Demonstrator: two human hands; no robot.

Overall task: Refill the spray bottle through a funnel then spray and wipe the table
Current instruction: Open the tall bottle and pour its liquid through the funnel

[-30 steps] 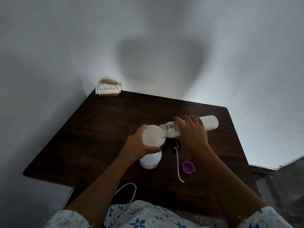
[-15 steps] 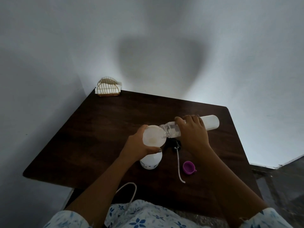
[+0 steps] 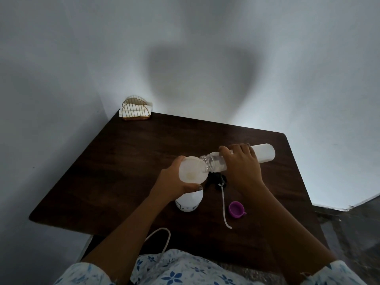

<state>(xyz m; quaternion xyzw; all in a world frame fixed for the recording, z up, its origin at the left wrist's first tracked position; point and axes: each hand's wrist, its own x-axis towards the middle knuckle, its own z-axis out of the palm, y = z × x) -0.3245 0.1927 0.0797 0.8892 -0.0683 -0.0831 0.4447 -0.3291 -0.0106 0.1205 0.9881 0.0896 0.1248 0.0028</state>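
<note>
At frame centre, left hand (image 3: pixel 174 182) fingers (image 3: pixel 193 187) curl round the funnel (image 3: pixel 192 170) atop the spray bottle (image 3: pixel 189 201); right hand (image 3: pixel 241 164) fingers (image 3: pixel 238 148) wrap the tilted refill bottle (image 3: pixel 263 153).

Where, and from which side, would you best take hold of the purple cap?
By its rim, from above. The cap sits mouth up on the table, so thumb and finger can pinch opposite sides of its round wall. Probably come in from the right, clear of the tube on its left.
</note>
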